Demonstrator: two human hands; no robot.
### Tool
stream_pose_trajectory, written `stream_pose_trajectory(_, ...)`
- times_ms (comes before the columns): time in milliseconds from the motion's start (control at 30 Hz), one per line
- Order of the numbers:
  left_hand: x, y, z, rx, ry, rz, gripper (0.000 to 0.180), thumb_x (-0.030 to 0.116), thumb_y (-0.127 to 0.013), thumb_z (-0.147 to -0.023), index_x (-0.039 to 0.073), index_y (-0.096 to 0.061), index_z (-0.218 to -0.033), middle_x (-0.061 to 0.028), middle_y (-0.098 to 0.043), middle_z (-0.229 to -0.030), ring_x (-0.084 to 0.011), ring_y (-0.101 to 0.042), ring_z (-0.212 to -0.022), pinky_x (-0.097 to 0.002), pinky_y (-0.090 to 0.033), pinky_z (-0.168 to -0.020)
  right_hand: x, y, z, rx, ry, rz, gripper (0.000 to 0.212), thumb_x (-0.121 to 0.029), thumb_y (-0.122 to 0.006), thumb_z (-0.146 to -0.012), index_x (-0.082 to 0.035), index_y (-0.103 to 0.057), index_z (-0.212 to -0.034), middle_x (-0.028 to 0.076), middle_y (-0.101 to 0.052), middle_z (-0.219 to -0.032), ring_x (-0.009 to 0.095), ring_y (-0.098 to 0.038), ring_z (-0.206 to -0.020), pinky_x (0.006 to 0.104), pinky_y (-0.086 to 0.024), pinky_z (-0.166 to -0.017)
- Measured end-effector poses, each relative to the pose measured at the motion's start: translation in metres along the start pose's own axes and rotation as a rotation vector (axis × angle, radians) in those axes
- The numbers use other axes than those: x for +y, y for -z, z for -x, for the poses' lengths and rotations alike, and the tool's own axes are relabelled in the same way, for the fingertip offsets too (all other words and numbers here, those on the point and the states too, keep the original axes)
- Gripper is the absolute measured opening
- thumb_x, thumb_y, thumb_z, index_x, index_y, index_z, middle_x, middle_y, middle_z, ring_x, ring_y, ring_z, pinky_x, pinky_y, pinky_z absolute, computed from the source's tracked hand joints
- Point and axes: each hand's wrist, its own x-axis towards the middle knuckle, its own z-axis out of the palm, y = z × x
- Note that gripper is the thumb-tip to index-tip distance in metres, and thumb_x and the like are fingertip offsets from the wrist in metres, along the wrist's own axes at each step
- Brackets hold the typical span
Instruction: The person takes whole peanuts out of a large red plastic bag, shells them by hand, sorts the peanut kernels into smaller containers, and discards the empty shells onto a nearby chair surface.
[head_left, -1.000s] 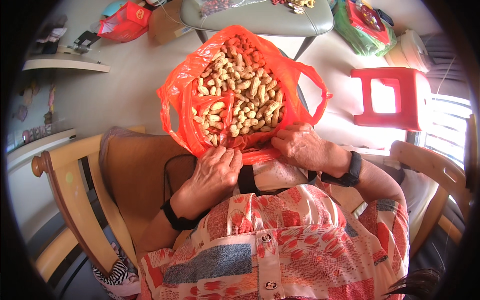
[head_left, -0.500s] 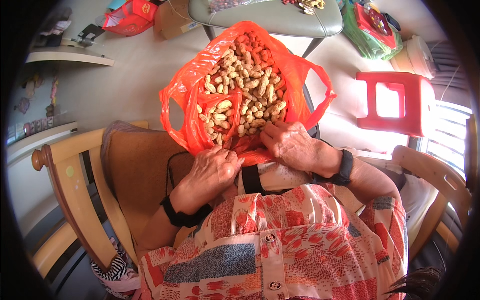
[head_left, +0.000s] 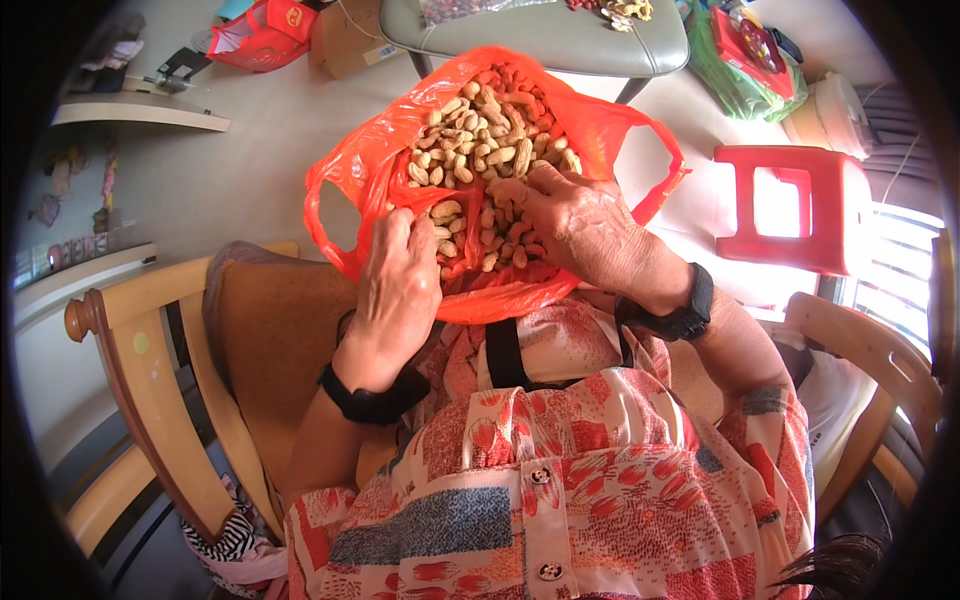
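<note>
A red plastic bag (head_left: 515,303) sits wide open in front of me, filled with unshelled peanuts (head_left: 470,140). A fold of red plastic runs down inside it, parting some of the nuts at the lower left. My left hand (head_left: 397,285) is closed on the bag's left inner side, fingers bent over the plastic beside the nuts. From the right, my right hand (head_left: 595,235) reaches over the rim into the bag. Its bent fingers pinch among the peanuts near the middle, their tips partly hidden. Both wrists wear black bands.
A grey-green padded stool (head_left: 540,35) stands beyond the bag with small items on it. To the right are a red plastic stool (head_left: 845,210) and a wooden chair (head_left: 870,370). A wooden chair back (head_left: 150,390) rises at left; a green bag (head_left: 745,85) lies far right.
Both hands have left the bag's near rim: the left moved left and up to its inner side, the right went farther in among the peanuts. The bag's opening spread wider and its near rim dropped.
</note>
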Motion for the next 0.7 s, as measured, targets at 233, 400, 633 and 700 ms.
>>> stream_pose_trajectory(233, -0.012, -0.009, -0.001, -0.063, 0.009, -0.067, 0.024, -0.007, -0.058, -0.071, -0.006, -0.055, -0.094, -0.0162, -0.051, -0.088, -0.0342, -0.054, -0.083, -0.0415, -0.048, -0.067, -0.015, -0.02, 0.001, 0.109, -0.186, -0.743, 0.02, -0.005, -0.061, -0.08, 0.004, -0.062, -0.098, 0.013, -0.062, -0.077, 0.022, -0.057, -0.061, 0.0337, -0.048, -0.057)
stream_pose_trajectory(400, 0.007, -0.016, 0.0, 0.32, -0.118, 0.062, 0.023, -0.009, -0.064, -0.073, -0.006, -0.054, -0.093, -0.019, -0.057, -0.085, -0.0343, -0.058, -0.072, -0.0405, -0.049, -0.062, -0.027, -0.011, -0.006, -0.114, -0.52, -1.371, 0.022, -0.016, -0.063, -0.087, 0.004, -0.067, -0.095, 0.001, -0.06, -0.067, 0.005, -0.046, -0.055, 0.0224, -0.041, -0.051)
stream_pose_trajectory(633, 0.018, -0.024, 0.0, 0.347, -0.07, 0.187, 0.028, -0.008, -0.065, -0.074, -0.004, -0.053, -0.099, -0.0136, -0.06, -0.085, -0.0231, -0.059, -0.069, -0.0292, -0.048, -0.056, -0.03, -0.009, -0.01, -0.04, -0.478, -1.505, 0.017, -0.015, -0.062, -0.088, 0.001, -0.066, -0.094, -0.002, -0.058, -0.068, 0.002, -0.046, -0.057, 0.0186, -0.038, -0.05)
stream_pose_trajectory(700, 0.019, -0.025, 0.003, 0.3, 0.089, 0.358, 0.026, -0.001, -0.068, -0.078, -0.003, -0.054, -0.101, -0.0098, -0.061, -0.087, -0.0139, -0.056, -0.068, -0.0199, -0.041, -0.05, -0.031, -0.007, -0.009, -0.023, -0.47, -1.503, 0.016, -0.015, -0.062, -0.089, 0.0, -0.065, -0.092, -0.002, -0.057, -0.067, 0.002, -0.047, -0.056, 0.0183, -0.038, -0.05)
